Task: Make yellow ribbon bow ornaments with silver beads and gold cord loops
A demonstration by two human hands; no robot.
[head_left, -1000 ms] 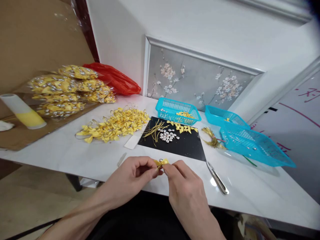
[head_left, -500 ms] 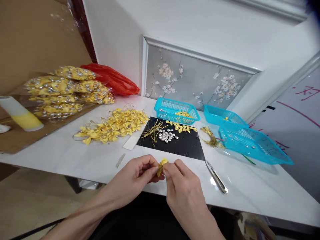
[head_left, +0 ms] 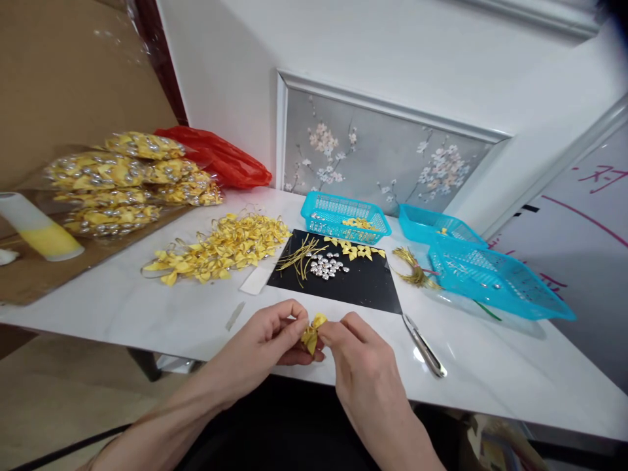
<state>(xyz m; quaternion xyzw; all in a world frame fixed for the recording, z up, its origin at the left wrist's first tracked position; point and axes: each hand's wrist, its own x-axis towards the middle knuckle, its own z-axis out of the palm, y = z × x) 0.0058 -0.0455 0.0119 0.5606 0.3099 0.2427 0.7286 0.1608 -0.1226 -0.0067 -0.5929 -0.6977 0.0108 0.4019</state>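
We have a small yellow ribbon bow (head_left: 313, 332) pinched between our 2 hands at the near edge of the white table (head_left: 147, 307), roughly at its middle. Our left hand (head_left: 267, 340) closes thumb and forefinger on the bow's left side; our right hand (head_left: 360, 366) closes its fingertips on the bow's right side. So the bow lies right between the 2 hands, touching both, and neither hand is nearer than the other. Its long axis runs tilted, from upper right, where a loop stands up, down to lower left, where it tucks under our left thumb. We cannot tell whether any wire or bead is already on it; our fingers hide its middle.

Beyond our hands, toward the far edge, a black mat (head_left: 343, 281) carries a cluster of silver beads (head_left: 328, 265), a few gold wires (head_left: 299, 252) and a row of loose yellow bows (head_left: 357, 248). A heap of finished bows (head_left: 220, 245) lies left of the mat. Metal tweezers (head_left: 424, 345) rest near the near edge, just right of our right hand. 3 blue baskets (head_left: 490, 278) stand toward the far right corner, and bagged bows (head_left: 122, 180) sit stacked at the far left.
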